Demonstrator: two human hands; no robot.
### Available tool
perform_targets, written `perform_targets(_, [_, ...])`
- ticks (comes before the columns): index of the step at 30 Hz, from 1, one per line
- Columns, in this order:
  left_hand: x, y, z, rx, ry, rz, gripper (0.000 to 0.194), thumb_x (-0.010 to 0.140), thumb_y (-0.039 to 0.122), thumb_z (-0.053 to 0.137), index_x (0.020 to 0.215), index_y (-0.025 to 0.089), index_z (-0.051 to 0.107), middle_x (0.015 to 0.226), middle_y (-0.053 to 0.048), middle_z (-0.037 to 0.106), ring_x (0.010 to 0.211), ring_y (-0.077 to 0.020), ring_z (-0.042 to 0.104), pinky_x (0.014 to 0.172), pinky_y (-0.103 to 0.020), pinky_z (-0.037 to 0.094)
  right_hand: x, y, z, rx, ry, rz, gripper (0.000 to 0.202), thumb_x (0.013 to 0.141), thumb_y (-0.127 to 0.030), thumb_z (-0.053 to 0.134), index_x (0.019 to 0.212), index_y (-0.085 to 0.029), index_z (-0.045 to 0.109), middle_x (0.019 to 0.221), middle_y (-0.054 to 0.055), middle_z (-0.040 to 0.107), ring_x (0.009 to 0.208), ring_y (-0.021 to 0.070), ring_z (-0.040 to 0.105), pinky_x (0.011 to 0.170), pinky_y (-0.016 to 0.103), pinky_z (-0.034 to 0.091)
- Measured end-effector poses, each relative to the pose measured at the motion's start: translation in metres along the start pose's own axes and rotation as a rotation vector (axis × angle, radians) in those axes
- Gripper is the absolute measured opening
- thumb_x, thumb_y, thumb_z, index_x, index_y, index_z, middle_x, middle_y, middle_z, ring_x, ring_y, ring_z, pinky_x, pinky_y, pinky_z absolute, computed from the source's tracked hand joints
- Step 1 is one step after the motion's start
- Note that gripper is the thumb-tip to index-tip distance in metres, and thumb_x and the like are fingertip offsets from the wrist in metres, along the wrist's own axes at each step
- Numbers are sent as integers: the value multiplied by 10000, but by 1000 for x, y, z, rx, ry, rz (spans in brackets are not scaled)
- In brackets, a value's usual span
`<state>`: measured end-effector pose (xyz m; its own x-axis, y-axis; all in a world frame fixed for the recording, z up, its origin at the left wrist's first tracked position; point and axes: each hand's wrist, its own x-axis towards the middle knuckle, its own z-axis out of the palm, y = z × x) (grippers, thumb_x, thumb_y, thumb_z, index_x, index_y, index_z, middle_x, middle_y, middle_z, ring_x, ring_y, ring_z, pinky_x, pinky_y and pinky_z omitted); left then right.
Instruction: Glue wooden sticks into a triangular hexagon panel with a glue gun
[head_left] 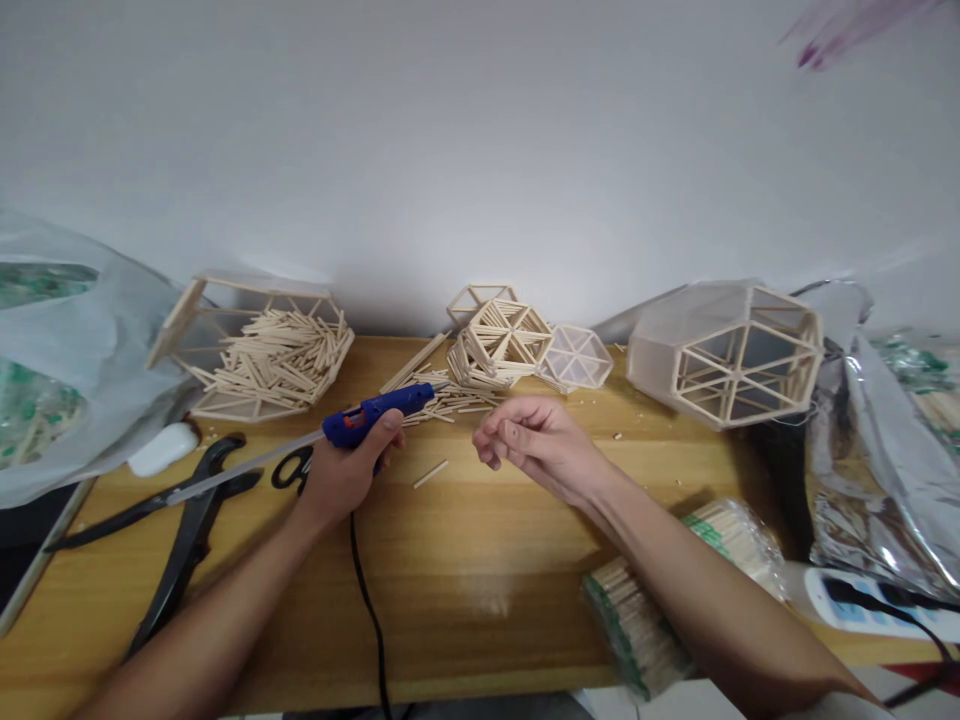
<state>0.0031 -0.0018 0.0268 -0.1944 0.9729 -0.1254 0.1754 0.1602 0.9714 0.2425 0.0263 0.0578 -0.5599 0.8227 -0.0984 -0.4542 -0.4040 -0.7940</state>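
Blue glue gun (379, 412) in left hand (343, 472), slim wooden sticks (277, 358), spoked frames (513, 330)

The table (465, 600) is smooth wood with a soft gloss; the glue gun (379, 413) is plastic; the sticks (277, 360) are matt wood; the pouch (862, 535) is crinkled, shiny film; the wall (450, 150) looks matt.

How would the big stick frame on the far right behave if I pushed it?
The big stick frame is probably light for its size, since it looks largely hollow. Its flat side panels should discourage rolling. The slender spokes might crack if pressed hard.
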Motion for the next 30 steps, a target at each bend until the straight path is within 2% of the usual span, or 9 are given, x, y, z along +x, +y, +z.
perform_targets(5, [0, 1, 2, -3, -3, -4, 461, 820, 596, 711, 619, 184, 667, 574, -15, 631, 453, -110, 517, 457, -238, 419, 0, 3, -4, -18, -21, 11, 337, 753, -475, 934, 948, -216, 843, 967, 86, 816, 707, 134, 662, 641, 275, 504])
perform_targets(10, [0, 0, 3, 10, -16, 12, 458, 824, 594, 709, 630, 181, 670, 588, -15, 644, 468, -112, 535, 477, -236, 433, 0, 1, -3, -8, 2, 31, 343, 720, -489, 950, 824, -190, 818, 799, 58, 782, 656, 133, 631, 617, 270, 492])
perform_targets(14, [1, -3, 2, 21, -12, -9, 475, 821, 616, 707, 635, 180, 673, 591, -15, 646, 465, -109, 531, 478, -236, 430, 0, -2, 0, -36, -11, 7, 310, 774, -444, 923, 764, -176, 768, 694, 20, 714, 619, 114, 579, 598, 251, 457])
perform_targets(20, [2, -6, 2, 16, -20, -14, 488, 827, 637, 704, 648, 184, 676, 584, -7, 627, 472, -111, 528, 481, -237, 423, -2, 1, 0, -18, -87, 5, 280, 821, -421, 896, 803, -172, 770, 714, 23, 716, 647, 121, 607, 612, 253, 457])
perform_targets(30, [1, -4, 2, 36, -21, 10, 475, 828, 620, 698, 631, 188, 670, 586, -11, 640, 473, -118, 537, 474, -243, 433, -4, 3, 0, 27, -90, 53, 297, 812, -442, 903, 878, -170, 804, 811, 53, 772, 694, 128, 672, 630, 243, 497])
